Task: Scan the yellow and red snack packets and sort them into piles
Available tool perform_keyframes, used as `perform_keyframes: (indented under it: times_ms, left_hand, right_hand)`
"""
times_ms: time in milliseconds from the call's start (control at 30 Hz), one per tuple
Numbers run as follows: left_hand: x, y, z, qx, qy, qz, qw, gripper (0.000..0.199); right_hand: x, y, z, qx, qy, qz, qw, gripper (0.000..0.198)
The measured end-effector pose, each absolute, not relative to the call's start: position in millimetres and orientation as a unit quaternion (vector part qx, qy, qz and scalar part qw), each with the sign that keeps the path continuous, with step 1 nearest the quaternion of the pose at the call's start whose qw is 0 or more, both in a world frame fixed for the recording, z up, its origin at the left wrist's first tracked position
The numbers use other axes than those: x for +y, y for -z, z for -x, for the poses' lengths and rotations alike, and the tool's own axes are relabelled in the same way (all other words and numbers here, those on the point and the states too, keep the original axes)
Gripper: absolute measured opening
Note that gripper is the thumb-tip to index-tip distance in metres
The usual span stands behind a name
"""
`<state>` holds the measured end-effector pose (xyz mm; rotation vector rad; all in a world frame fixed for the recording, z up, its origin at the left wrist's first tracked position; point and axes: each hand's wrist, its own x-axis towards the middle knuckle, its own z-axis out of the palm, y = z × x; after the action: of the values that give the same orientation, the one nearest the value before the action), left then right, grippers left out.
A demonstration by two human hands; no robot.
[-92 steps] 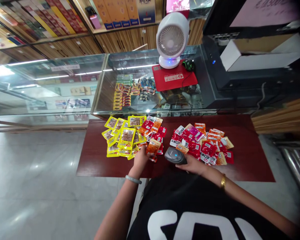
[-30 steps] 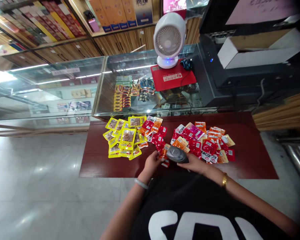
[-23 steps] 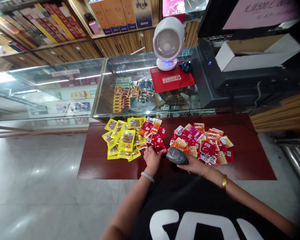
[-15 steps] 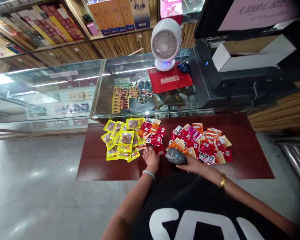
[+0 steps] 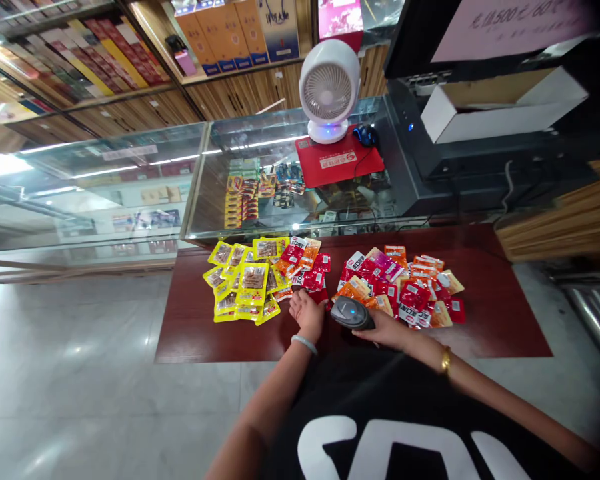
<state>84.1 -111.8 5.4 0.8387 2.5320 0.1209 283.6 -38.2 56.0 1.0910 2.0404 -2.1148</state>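
Plainly, scanner (image 5: 350, 313) in right fingers (image 5: 365, 334)

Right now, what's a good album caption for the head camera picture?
Right hand holds a grey scanner, left hand by small red packets.

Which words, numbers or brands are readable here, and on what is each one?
"500元/60", on the pink sign; its other characters are blurred.
Black shirt: white letters cut off by the frame.
Red mouse pad, yellow snack packets, red sachets: print too small or blurred.
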Motion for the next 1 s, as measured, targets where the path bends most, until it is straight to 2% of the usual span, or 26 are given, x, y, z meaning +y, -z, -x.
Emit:
perform_keyframes:
  times_ms: [167, 300, 400, 467, 633, 833, 1000]
  left_hand:
    - [-117.0, 1.0, -74.5, 0.917, -0.061, -0.296, 0.262, 0.044]
    - [-133.0, 5.0, -57.3, 0.861, -0.159, -0.226, 0.427, 0.033]
    - [-151.5, 5.2, -53.0, 0.748, -0.304, -0.095, 0.582, 0.037]
    - [-161.4, 2.8, -54.7, 0.661, -0.404, -0.014, 0.632, 0.045]
    - [-157.7, -7.0, -59.9, 0.614, -0.542, 0.034, 0.572, 0.054]
    - [-140.6, -11.9, -55.5, 0.707, -0.499, -0.033, 0.5, 0.041]
    - [-123.9, -9.6, -64.4, 0.64, -0.558, -0.043, 0.527, 0.044]
  right_hand:
    - [-36.9, -57.1, -286.6, 0.642, 0.675, -0.363, -0.006, 0.049]
    - [-36.6, -57.0, -288.6, 0.638, 0.678, -0.364, -0.006, 0.049]
    - [-37.3, -55.1, -289.9, 0.632, 0.683, -0.366, 0.012, 0.054]
    - [-37.9, -54.1, -290.3, 0.633, 0.69, -0.352, 0.014, 0.056]
    - [-39.3, -51.0, -289.9, 0.656, 0.689, -0.309, 0.008, 0.061]
    - [-39.9, -47.3, -292.8, 0.669, 0.671, -0.318, 0.01, 0.055]
    - [-38.0, -58.5, -291.9, 0.653, 0.681, -0.331, -0.005, 0.053]
